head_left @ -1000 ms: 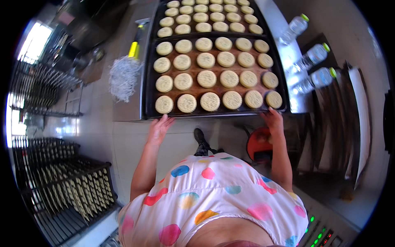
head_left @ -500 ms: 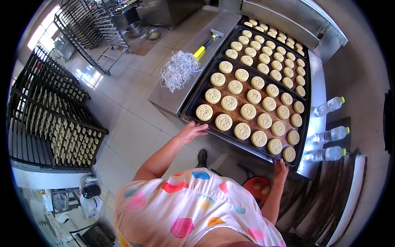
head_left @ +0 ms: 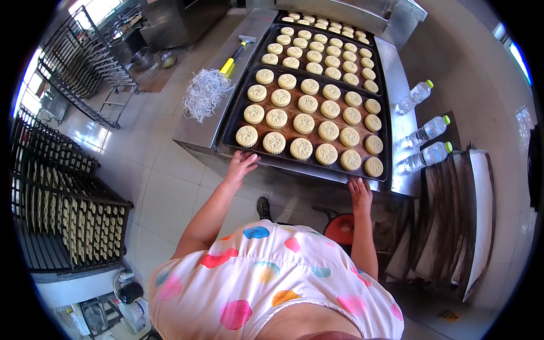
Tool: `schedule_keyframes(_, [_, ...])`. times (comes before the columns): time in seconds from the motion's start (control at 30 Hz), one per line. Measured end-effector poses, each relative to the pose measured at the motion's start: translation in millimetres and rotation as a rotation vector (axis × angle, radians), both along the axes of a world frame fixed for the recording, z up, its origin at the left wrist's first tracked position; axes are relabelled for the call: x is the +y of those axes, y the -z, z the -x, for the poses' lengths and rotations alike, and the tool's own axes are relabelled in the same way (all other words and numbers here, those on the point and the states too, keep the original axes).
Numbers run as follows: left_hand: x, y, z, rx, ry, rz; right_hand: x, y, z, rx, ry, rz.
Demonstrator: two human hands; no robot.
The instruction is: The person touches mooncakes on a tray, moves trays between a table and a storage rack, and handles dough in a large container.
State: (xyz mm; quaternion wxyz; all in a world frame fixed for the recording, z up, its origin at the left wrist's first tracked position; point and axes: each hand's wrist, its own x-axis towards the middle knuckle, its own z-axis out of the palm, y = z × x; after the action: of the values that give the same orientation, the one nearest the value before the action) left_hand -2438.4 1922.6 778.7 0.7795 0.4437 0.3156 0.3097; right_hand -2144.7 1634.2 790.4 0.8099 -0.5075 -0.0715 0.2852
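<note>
A dark baking tray (head_left: 290, 160) lies on the steel bench in front of me, holding rows of round stamped pastries (head_left: 304, 123). My left hand (head_left: 242, 165) is at the tray's near left part, its fingers stretched out along the front edge. At the near right corner, the fingertips of my right hand (head_left: 360, 192) reach up to the same edge, stretched out and side by side. Nothing is wrapped in either hand. Directly behind stands a second tray (head_left: 321, 75) of similar pastries, with another partly visible beyond it.
A yellow-handled mop with a shredded white head (head_left: 206, 94) lies on the steel ledge at left. Three water bottles (head_left: 425, 157) line the right side. Racks with filled trays (head_left: 93, 226) stand at far left. Brown-and-white boards (head_left: 453, 221) lean at right; a red round seat (head_left: 341, 229) is below.
My view has shifted, so the bench and trays appear further left and higher. Both hands stay along the near tray's front edge; the right hand's fingers show more fully now.
</note>
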Motion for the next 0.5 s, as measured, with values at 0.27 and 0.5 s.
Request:
schedule_keyframes(0.27, [-33.5, 14.5, 10.9, 0.068, 0.103, 0.008, -39.3, 10.0, 34.0, 0.126, -0.121, 0.071])
schedule_keyframes(0.5, [-83.8, 136.1, 89.3, 0.681, 0.540, -0.317, -78.8, 62.4, 72.9, 0.240, -0.144, 0.253])
